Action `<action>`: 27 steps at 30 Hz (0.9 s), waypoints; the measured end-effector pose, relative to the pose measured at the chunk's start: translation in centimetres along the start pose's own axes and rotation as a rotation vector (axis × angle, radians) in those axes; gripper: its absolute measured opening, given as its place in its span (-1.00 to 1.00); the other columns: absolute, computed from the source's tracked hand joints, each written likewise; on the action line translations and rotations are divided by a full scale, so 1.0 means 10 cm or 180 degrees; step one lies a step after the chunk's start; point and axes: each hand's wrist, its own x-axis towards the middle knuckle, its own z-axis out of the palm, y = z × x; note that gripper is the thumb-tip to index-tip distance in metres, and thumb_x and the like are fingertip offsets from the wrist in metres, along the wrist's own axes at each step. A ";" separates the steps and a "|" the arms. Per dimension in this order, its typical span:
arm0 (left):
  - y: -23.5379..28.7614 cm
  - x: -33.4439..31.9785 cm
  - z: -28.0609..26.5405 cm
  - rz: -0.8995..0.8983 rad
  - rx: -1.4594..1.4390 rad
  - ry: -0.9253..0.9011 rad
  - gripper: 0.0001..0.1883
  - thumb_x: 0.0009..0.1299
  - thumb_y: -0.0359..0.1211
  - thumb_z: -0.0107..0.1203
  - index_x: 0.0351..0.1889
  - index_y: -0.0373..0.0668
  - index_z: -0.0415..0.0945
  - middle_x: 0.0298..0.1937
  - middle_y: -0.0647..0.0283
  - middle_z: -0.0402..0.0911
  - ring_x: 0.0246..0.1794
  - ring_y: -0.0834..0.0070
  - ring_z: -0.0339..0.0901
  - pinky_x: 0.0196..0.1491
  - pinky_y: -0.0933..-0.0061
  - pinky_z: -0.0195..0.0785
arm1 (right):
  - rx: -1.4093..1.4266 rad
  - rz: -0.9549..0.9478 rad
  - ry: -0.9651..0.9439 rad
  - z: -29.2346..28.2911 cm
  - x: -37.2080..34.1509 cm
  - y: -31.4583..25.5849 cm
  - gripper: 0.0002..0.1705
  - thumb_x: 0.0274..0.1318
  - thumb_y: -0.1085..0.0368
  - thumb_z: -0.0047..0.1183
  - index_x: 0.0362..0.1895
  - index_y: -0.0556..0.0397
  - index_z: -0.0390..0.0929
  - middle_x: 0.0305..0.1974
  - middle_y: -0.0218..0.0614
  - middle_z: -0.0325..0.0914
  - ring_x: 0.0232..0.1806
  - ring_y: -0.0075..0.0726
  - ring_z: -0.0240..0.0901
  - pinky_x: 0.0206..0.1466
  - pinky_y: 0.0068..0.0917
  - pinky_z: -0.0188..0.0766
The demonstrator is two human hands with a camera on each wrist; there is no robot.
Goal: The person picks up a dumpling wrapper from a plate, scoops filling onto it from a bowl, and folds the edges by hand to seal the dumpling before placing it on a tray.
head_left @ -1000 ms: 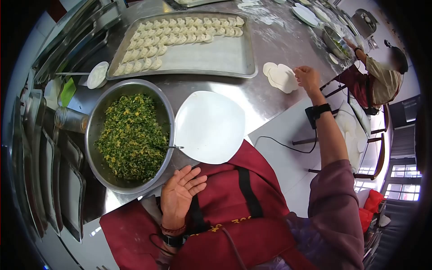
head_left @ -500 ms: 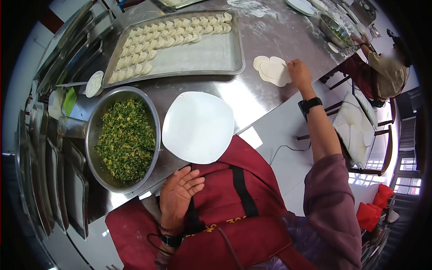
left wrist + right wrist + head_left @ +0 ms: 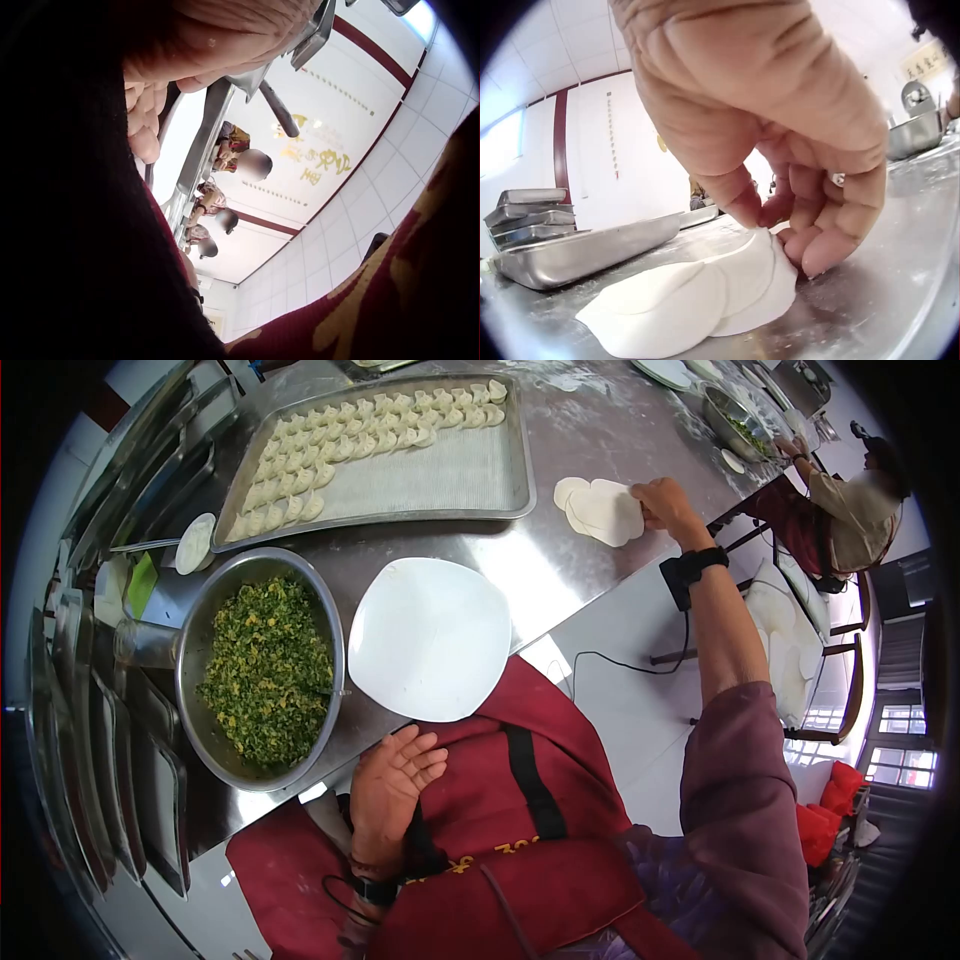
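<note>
On the steel table lies an overlapping stack of thin white dumpling wrappers (image 3: 605,515). My right hand (image 3: 668,508) reaches out to the stack's right edge. In the right wrist view its thumb and forefinger pinch the edge of the wrappers (image 3: 697,296), with the other fingers curled beside them. My left hand (image 3: 392,785) is palm up with relaxed fingers and holds nothing, close to the table edge. Near it are a white square plate (image 3: 430,640) and a steel bowl (image 3: 338,645) of chopped green and yellow filling (image 3: 265,670). A utensil handle sticks out over the bowl's right rim.
A metal tray (image 3: 430,480) with rows of folded dumplings (image 3: 370,435) sits behind the plate. Stacked metal trays (image 3: 110,750) stand at the left, near a small white dish (image 3: 195,543). Another person (image 3: 850,510) works at the far right, by another bowl (image 3: 735,425).
My right hand has moved in from beside the wrappers to their right edge and pinches there. The left hand stays palm up. The head view has shifted slightly.
</note>
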 end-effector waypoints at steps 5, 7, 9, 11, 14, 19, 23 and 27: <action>0.00 0.01 -0.02 -0.0031 -0.0125 -0.0075 -0.58 0.56 -0.19 -0.14 0.12 -0.39 0.38 0.02 -0.10 0.58 0.00 0.05 0.58 0.09 0.08 0.46 | 0.0453 0.0059 -0.0506 -0.02 0.08 0.10 -0.42 -0.06 0.00 0.38 -0.12 0.25 0.62 -0.28 -0.16 0.64 -0.29 -0.22 0.61 -0.26 -0.36 0.52; -0.01 0.01 -0.04 -0.0021 -0.0151 -0.0065 -0.58 0.56 -0.19 -0.14 0.12 -0.39 0.38 0.02 -0.10 0.58 0.00 0.05 0.58 0.09 0.09 0.46 | 0.0470 0.0022 -0.0731 -0.02 -0.03 0.03 -0.35 -0.13 -0.02 0.43 -0.08 0.24 0.61 -0.26 -0.15 0.63 -0.23 -0.19 0.61 -0.19 -0.31 0.51; -0.01 0.01 -0.05 -0.0009 -0.0152 -0.0048 -0.59 0.56 -0.20 -0.14 0.12 -0.39 0.39 0.01 -0.10 0.58 0.00 0.05 0.58 0.10 0.09 0.46 | 0.0181 0.0022 -0.0711 0.00 -0.06 -0.04 -0.31 -0.13 -0.02 0.43 -0.03 0.25 0.58 -0.22 -0.11 0.62 -0.18 -0.14 0.60 -0.13 -0.26 0.49; -0.01 0.00 -0.08 -0.0005 -0.0151 -0.0117 -0.61 0.55 -0.19 -0.12 0.10 -0.34 0.43 0.02 -0.06 0.60 0.00 0.10 0.59 0.10 0.12 0.47 | 0.0143 -0.0154 -0.0521 0.06 -0.11 -0.08 -0.31 -0.17 0.00 0.43 -0.06 0.28 0.58 -0.27 -0.10 0.60 -0.24 -0.16 0.56 -0.23 -0.26 0.43; -0.01 0.00 -0.12 0.0009 -0.0195 -0.0176 -0.61 0.55 -0.18 -0.10 0.10 -0.31 0.45 0.02 -0.04 0.60 0.01 0.12 0.59 0.11 0.14 0.47 | 0.0263 -0.0452 -0.0136 0.16 -0.25 -0.13 -0.34 -0.24 0.04 0.43 -0.14 0.34 0.59 -0.36 -0.11 0.57 -0.39 -0.21 0.52 -0.43 -0.29 0.34; -0.02 0.00 -0.15 -0.0008 -0.0290 -0.0207 -0.61 0.55 -0.18 -0.10 0.10 -0.33 0.44 0.02 -0.05 0.59 0.02 0.10 0.58 0.12 0.12 0.46 | 0.0255 -0.0416 -0.0157 0.16 -0.35 -0.15 -0.31 -0.19 0.09 0.40 -0.04 0.35 0.52 -0.25 -0.06 0.59 -0.28 -0.13 0.56 -0.28 -0.26 0.41; -0.02 0.00 -0.13 0.0011 -0.0278 -0.0162 -0.60 0.55 -0.19 -0.11 0.11 -0.37 0.42 0.02 -0.09 0.58 0.02 0.07 0.58 0.11 0.09 0.46 | 0.0877 -0.0674 -0.0153 0.25 -0.41 -0.07 -0.36 -0.13 0.15 0.37 -0.03 0.35 0.52 -0.21 -0.06 0.60 -0.23 -0.13 0.57 -0.20 -0.27 0.46; -0.02 -0.02 -0.09 -0.0002 -0.0217 -0.0084 -0.59 0.55 -0.18 -0.09 0.10 -0.37 0.42 0.03 -0.10 0.58 0.03 0.08 0.57 0.11 0.11 0.46 | 0.0949 -0.1147 -0.0004 0.28 -0.50 -0.08 -0.43 -0.09 0.20 0.35 -0.01 0.29 0.52 -0.19 -0.10 0.62 -0.20 -0.21 0.59 -0.13 -0.31 0.50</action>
